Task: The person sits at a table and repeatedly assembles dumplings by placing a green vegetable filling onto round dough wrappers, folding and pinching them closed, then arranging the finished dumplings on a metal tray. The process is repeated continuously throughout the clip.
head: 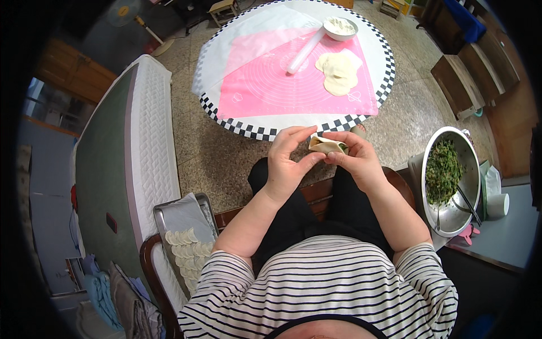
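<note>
A dumpling (327, 146), its wrapper folded over green filling that shows at the right end, is held in front of me above my lap. My right hand (355, 157) grips its right side between thumb and fingers. My left hand (289, 154) has its thumb at the lower edge of the dumpling and its fingers curved above the left end; whether those fingers touch it I cannot tell. Beyond my hands, a stack of round dough wrappers (337, 74) lies on a pink silicone pastry mat (262, 89). A rolling pin (305, 53) leans on a bowl of flour (340, 28).
At my right stands a large steel bowl (470, 178) of chopped green filling (443, 169) with chopsticks (469, 203). To my left, a metal tray (207, 207) holds rows of folded dumplings (190, 254). A bed mattress (156, 140) lies beyond it. The round table (258, 133) has a checkered rim.
</note>
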Action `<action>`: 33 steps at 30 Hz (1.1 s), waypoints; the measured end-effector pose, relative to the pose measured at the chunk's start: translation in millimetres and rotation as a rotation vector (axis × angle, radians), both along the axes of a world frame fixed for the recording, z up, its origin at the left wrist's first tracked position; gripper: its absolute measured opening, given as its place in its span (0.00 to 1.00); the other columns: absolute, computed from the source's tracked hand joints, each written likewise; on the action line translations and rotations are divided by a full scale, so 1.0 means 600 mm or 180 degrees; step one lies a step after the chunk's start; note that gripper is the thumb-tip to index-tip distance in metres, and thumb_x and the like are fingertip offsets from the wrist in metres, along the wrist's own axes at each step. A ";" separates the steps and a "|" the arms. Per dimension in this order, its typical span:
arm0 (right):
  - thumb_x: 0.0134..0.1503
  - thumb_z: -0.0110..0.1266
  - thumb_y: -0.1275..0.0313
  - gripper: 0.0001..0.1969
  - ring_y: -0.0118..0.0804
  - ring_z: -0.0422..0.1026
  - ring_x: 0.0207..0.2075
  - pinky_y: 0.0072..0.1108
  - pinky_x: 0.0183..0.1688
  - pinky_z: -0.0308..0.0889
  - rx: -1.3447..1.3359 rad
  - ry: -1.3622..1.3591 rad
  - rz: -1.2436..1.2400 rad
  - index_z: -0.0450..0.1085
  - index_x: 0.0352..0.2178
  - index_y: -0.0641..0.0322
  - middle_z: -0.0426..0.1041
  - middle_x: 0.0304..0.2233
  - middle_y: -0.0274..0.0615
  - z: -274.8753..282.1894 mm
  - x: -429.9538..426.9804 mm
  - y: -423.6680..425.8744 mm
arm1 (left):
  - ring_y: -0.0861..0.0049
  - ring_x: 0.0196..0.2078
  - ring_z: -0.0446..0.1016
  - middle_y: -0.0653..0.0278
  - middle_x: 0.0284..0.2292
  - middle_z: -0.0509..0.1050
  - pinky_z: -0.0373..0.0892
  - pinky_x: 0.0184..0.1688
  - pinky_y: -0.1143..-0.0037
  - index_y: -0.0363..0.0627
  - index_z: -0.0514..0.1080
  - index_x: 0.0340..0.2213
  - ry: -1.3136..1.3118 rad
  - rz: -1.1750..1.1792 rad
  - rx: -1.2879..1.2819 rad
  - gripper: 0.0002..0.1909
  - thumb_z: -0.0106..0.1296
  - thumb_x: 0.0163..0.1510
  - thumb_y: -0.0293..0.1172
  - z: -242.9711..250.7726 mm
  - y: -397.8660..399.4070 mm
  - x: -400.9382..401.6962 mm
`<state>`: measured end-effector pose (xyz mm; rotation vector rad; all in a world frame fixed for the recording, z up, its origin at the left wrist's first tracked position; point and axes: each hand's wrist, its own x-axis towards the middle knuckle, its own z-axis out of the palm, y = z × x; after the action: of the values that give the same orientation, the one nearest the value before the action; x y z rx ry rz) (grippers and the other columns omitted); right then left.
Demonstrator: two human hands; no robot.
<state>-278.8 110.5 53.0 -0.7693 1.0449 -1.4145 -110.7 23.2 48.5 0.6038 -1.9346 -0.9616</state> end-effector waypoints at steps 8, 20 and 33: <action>0.53 0.52 0.83 0.22 0.34 0.72 0.45 0.23 0.48 0.69 -0.0195 -0.0351 -0.0366 0.62 0.51 0.70 0.69 0.46 0.46 -0.004 0.020 0.000 | 0.89 0.32 0.67 0.71 0.33 0.73 0.66 0.38 0.85 0.39 0.75 0.39 0.1212 -0.0211 0.2416 0.11 0.57 0.53 0.24 -0.063 0.017 -0.019; 0.53 0.53 0.84 0.22 0.30 0.71 0.45 0.21 0.47 0.70 -0.0176 -0.0138 -0.0406 0.64 0.51 0.70 0.69 0.47 0.43 -0.024 0.033 0.001 | 0.78 0.28 0.72 0.63 0.26 0.75 0.67 0.32 0.80 0.37 0.76 0.28 0.0202 0.0390 -0.0378 0.04 0.58 0.47 0.20 -0.026 0.007 -0.008; 0.53 0.53 0.84 0.22 0.30 0.71 0.45 0.20 0.46 0.71 -0.0133 -0.0161 -0.0369 0.64 0.51 0.70 0.68 0.47 0.43 -0.019 0.027 0.004 | 0.80 0.30 0.73 0.65 0.30 0.77 0.68 0.37 0.80 0.37 0.76 0.32 0.0419 0.0059 0.0688 0.10 0.62 0.46 0.25 -0.014 0.006 -0.020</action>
<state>-262.8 113.1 41.9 -0.7088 1.0375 -1.5510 -122.6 26.6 40.0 0.6625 -1.7195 -1.1787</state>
